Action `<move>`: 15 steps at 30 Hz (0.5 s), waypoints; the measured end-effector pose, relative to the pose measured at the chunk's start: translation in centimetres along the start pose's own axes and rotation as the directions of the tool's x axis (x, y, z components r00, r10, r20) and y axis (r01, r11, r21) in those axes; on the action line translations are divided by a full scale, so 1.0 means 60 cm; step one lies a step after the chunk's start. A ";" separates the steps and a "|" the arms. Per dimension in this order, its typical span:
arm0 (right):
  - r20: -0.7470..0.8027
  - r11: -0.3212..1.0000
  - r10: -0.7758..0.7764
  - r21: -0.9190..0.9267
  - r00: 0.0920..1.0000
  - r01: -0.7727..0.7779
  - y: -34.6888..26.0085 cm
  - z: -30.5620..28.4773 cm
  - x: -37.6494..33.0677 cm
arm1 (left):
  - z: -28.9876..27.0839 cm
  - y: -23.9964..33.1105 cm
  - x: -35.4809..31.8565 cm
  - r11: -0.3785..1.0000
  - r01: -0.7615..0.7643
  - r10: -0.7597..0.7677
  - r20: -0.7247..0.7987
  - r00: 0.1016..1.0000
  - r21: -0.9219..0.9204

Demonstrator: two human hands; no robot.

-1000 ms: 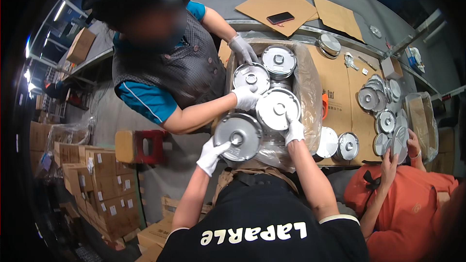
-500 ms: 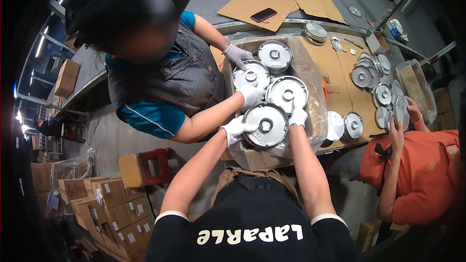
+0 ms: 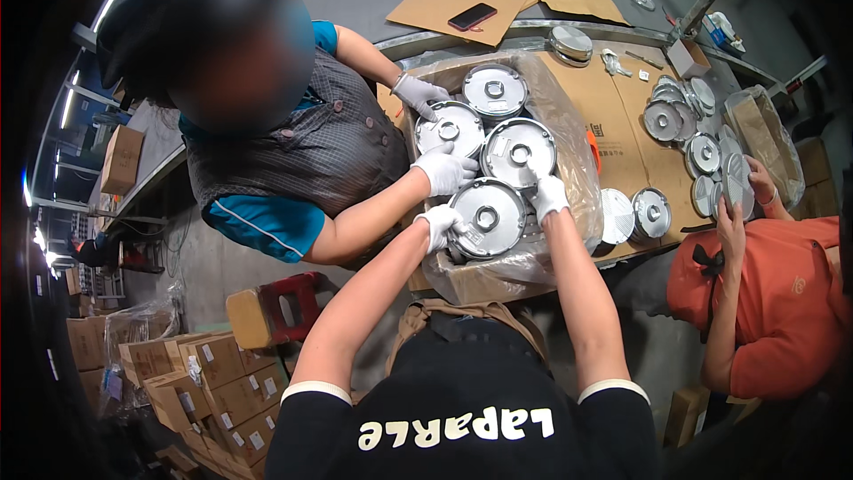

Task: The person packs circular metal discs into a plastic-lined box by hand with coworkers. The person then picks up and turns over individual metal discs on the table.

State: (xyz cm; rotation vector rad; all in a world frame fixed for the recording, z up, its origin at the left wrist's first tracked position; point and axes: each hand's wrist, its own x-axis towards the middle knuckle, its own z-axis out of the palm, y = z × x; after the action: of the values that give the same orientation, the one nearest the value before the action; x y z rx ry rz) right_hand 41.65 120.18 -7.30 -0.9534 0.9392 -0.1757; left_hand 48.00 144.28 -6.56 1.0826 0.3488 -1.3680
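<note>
A round silver metal disc [image 3: 505, 238] with a raised centre ring lies nearest me, atop discs in a plastic-lined carton [image 3: 462, 283]. My white-gloved left hand [image 3: 440, 226] is closed on its left rim. At its upper right rim is my gloved right hand [image 3: 551, 199], fingers curled between it and a second disc [image 3: 542, 153]; their tips are partly hidden. A co-worker's gloved hands [image 3: 444, 169] hold a third disc [image 3: 435, 129] at the carton's left side. Another disc stack [image 3: 495, 89] stands at the far end.
Cardboard covers the workbench [image 3: 613, 147], with loose discs [image 3: 653, 213] and a disc pile [image 3: 666, 120] to the right. A person in orange [image 3: 755, 302] handles a disc there. A phone [image 3: 472, 17] lies at the back. Lower left are a stool [image 3: 267, 313] and stacked cartons [image 3: 231, 391].
The nearest disc sits slightly farther from the second disc. My right hand has shifted up along the rim, and the co-worker's nearer hand has moved off the centre of the left disc.
</note>
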 end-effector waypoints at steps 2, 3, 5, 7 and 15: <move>0.024 0.986 0.006 -0.169 1.000 -0.001 0.001 -0.013 -0.049 | 0.002 -0.002 0.009 0.999 -0.019 0.023 -0.074 0.997 0.042; 0.059 0.952 -0.034 -0.302 0.998 0.050 0.004 -0.018 -0.077 | 0.005 -0.003 0.012 0.997 -0.002 0.010 -0.111 0.994 0.079; 0.193 0.836 -0.193 -0.482 0.962 0.264 0.009 -0.025 -0.123 | 0.014 -0.007 0.010 0.951 -0.124 0.197 -0.245 0.949 0.284; 0.310 0.744 -0.184 -0.576 0.933 0.339 0.005 -0.015 -0.146 | 0.023 -0.009 0.000 0.881 -0.145 0.294 -0.282 0.913 0.450; 0.449 0.326 -0.148 -0.819 0.881 0.472 0.020 0.000 -0.163 | 0.037 0.008 -0.033 0.918 -0.079 0.203 -0.290 0.935 0.388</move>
State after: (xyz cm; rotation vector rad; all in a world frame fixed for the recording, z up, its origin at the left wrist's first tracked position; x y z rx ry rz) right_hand 35.40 125.87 -2.28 -2.1857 0.4776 0.2168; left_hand 47.11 143.67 -3.75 1.6289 0.2456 -1.1458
